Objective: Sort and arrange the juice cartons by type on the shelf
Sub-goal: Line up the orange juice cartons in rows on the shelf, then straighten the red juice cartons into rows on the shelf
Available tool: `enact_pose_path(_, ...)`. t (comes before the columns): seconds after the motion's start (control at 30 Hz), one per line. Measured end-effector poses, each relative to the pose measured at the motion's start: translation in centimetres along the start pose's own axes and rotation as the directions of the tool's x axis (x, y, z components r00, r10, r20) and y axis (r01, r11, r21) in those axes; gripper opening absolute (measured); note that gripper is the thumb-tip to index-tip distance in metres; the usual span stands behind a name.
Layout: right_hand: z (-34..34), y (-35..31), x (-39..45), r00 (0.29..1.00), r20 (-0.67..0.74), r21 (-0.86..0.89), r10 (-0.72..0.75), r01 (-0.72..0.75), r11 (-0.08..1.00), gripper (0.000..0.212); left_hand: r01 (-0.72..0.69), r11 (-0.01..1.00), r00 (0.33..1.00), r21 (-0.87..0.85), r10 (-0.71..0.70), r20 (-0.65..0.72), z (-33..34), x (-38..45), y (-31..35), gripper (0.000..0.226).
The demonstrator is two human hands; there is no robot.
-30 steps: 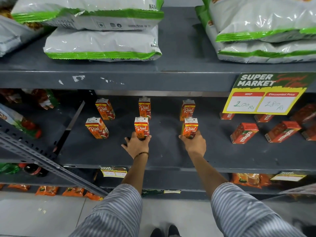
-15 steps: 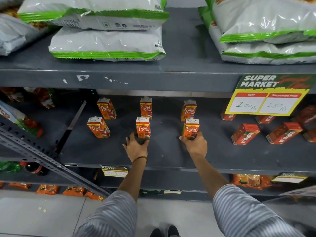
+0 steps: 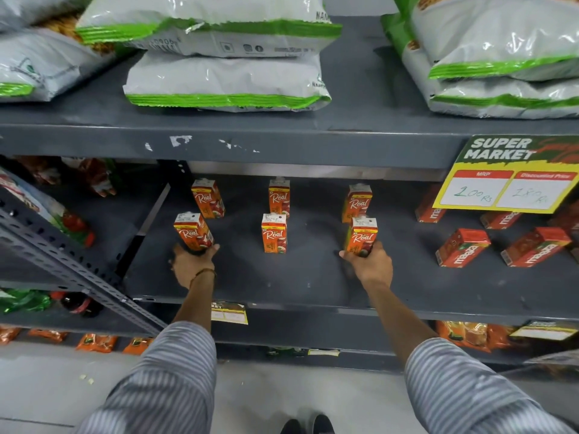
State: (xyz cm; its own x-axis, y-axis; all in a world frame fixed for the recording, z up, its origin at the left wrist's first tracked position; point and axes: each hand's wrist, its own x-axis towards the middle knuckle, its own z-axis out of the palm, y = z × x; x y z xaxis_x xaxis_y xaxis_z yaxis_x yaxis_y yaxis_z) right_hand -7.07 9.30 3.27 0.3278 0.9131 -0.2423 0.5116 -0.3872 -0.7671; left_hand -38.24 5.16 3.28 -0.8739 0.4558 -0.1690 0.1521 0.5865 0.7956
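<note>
Several orange Real juice cartons stand upright in two rows on the dark middle shelf (image 3: 313, 277). My left hand (image 3: 191, 264) grips the base of the front-left Real carton (image 3: 192, 231). My right hand (image 3: 369, 266) holds the base of the front-right Real carton (image 3: 360, 236). Between them the front-middle Real carton (image 3: 274, 233) stands free. The back row has a left carton (image 3: 208, 198), a middle carton (image 3: 279, 197) and a right carton (image 3: 357, 202). To the right, red Maaza cartons (image 3: 462, 247) lie flat on the same shelf.
A yellow Super Market price sign (image 3: 507, 177) hangs from the upper shelf edge at right. Large white-and-green bags (image 3: 225, 76) fill the top shelf. A slanted metal brace (image 3: 62, 261) crosses at left. Orange packets sit on the lower shelf.
My left hand let go of the front-middle carton and moved left onto the front-left carton. My right hand stays on the front-right carton.
</note>
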Motion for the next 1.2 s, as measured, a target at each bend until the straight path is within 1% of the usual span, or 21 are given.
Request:
enact_pose_path(0.13, 0.0, 0.1, 0.1, 1.000, 0.004, -0.004, 0.001, -0.001, 1.000, 0.066, 0.000, 0.999, 1.000, 0.040, 0.001, -0.015, 0.2, 0.2, 0.2, 0.069)
enact_pose_path(0.27, 0.0, 0.1, 0.1, 1.000, 0.009, 0.007, 0.007, -0.007, 1.000, 0.064, 0.010, 0.998, 1.000, 0.064, -0.009, -0.015, 0.3, 0.2, 0.2, 0.062)
enact_pose_path(0.8, -0.4, 0.3, 0.3, 0.999, 0.042, 0.016, -0.030, 0.029, 0.999, 0.062, 0.016, 0.997, 1.000, 0.074, -0.016, -0.001, 0.5, 0.7, -0.1, 0.059)
enact_pose_path(0.87, -0.6, 0.3, 0.3, 0.998, 0.060, 0.019, -0.033, 0.032, 0.999, 0.064, 0.010, 0.998, 1.000, 0.066, -0.011, 0.005, 0.4, 0.6, -0.1, 0.061)
enact_pose_path(0.93, -0.8, 0.5, 0.0, 0.996, 0.071, 0.045, -0.046, 0.043, 0.998, 0.064, 0.017, 0.998, 1.000, 0.053, -0.018, 0.017, 0.3, 0.5, -0.4, 0.068)
enact_pose_path(0.97, -0.9, 0.7, -0.2, 0.996, 0.064, 0.062, -0.055, 0.051, 0.997, 0.063, 0.023, 0.999, 1.000, 0.038, -0.024, 0.017, 0.2, 0.2, -0.6, 0.073)
enact_pose_path(1.03, -1.2, 1.4, -0.8, 0.998, 0.003, 0.092, -0.068, 0.067, 0.993, 0.057, 0.014, 1.000, 1.000, 0.006, -0.014, 0.015, 0.1, -0.9, -1.3, 0.079)
enact_pose_path(1.13, -2.1, 2.9, -1.7, 0.991, -0.110, 0.113, -0.074, 0.086, 0.990, 0.053, -0.091, 0.996, 0.994, 0.003, 0.090, 0.068, 0.8, -4.5, -2.7, 0.081)
enact_pose_path(1.2, -3.1, 4.2, -2.2, 0.979, -0.186, 0.107, -0.079, 0.100, 0.989, 0.050, -0.190, 0.981, 0.975, 0.043, 0.184, 0.125, 2.0, -7.9, -3.5, 0.081)
